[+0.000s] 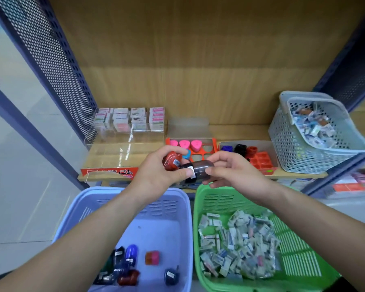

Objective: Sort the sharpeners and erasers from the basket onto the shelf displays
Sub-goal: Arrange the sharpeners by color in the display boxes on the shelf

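Blue basket point(167, 228) at seven o'clock (sharpeners point(131, 252) inside); left hand point(159, 169) grips red sharpener point(172, 161), right hand point(230, 168) pinches dark sharpener point(199, 167).

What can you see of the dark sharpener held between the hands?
The dark sharpener is a rounded capsule of what looks like smoky translucent plastic, with a white sticker near one end. It is held sideways in the air, in front of the shelf. The thumb of the left hand presses on the sticker; the right hand pinches the other end. A red sharpener, gripped in the left hand, appears to touch it.
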A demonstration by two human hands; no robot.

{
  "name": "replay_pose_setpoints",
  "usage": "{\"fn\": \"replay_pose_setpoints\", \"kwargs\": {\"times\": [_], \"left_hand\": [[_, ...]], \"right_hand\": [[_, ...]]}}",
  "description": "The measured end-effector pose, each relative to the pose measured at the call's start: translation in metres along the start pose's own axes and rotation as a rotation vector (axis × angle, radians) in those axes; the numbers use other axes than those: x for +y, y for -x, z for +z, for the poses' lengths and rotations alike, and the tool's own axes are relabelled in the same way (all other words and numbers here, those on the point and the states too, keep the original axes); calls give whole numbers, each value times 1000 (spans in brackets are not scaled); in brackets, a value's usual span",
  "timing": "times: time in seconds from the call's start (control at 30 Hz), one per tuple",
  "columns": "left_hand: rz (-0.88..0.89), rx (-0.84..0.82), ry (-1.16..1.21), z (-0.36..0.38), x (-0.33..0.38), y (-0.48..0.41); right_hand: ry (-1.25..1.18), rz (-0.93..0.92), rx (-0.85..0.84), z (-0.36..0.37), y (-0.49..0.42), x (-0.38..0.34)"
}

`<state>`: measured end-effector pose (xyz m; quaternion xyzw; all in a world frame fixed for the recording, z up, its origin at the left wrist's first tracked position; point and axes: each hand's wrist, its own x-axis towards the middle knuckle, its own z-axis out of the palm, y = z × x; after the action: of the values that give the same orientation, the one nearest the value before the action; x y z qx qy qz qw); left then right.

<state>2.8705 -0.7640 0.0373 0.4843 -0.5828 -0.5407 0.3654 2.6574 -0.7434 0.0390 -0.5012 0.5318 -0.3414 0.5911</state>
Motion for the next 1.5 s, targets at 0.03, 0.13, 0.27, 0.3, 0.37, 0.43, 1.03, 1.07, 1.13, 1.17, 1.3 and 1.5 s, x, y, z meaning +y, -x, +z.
{"fn": "replay_pose_setpoints", "kwargs": {"times": [0.03,0.13,0.27,0.3,0.37,0.43,1.03,1.07,1.13,1.17,1.3,1.5], "left_hand": [[-11,9,-18,1,0,0],[-49,18,-49,2,0,-4],[-45,-1,-36,5,-1,-12],[-36,-11,-39,6,-2,-14],[-26,-29,-47,7,-6,-18],[-36,-28,-48,10,-10,-22],[-92,-62,-41,36,-15,-42],[-94,-68,-49,39,-15,-42],[-102,-79,-61,44,-15,-43],[-116,-84,-65,48,-15,-43],[-168,-102,-108,62,-19,-44],[-109,-96,-180,78,-31,-52]], "right_hand": [[-15,10,24,1,-1,3],[-31,1,76,5,-4,7],[-28,17,51,2,-8,10],[-41,32,30,1,-9,10],[-88,71,-4,0,-13,13],[-108,80,-32,-3,-18,17],[70,-104,-21,-32,-37,33],[77,-109,-23,-34,-36,34],[64,-104,-21,-40,-33,36],[67,-95,-10,-45,-31,38],[183,-29,101,-79,-23,54],[495,103,362,-168,-16,77]]}}
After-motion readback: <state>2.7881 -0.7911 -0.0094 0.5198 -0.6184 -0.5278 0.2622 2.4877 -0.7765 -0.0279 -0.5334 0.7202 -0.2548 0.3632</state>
